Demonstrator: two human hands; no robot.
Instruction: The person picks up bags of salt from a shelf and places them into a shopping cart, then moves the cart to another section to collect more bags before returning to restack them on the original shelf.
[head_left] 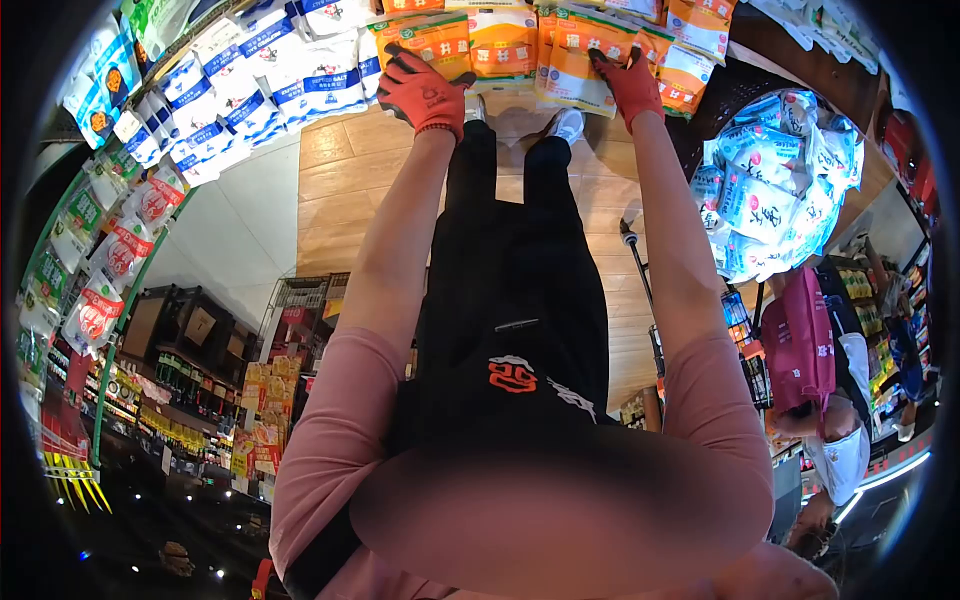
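My left hand (425, 94), in a red glove with dark fingertips, lies over the lower left part of an orange-and-yellow packet (446, 36). Its fingers are spread and the thumb points out to the side. Further right, my right hand (634, 88), gloved the same way, touches the right side of another orange packet (577, 72). There the thumb and forefinger stand apart, and the other fingers are partly hidden. Between the two hands stands one more orange-and-white packet (502, 45). All of them sit in a row at the shelf's front edge.
Blue-and-white salt bags (320, 80) fill the shelf to the left. A round bin of blue-and-white bags (765, 185) stands on the right. Green racks with red-and-white packets (125, 250) are at far left. Another person in a white sleeve (842, 462) is beside a maroon cloth (800, 335).
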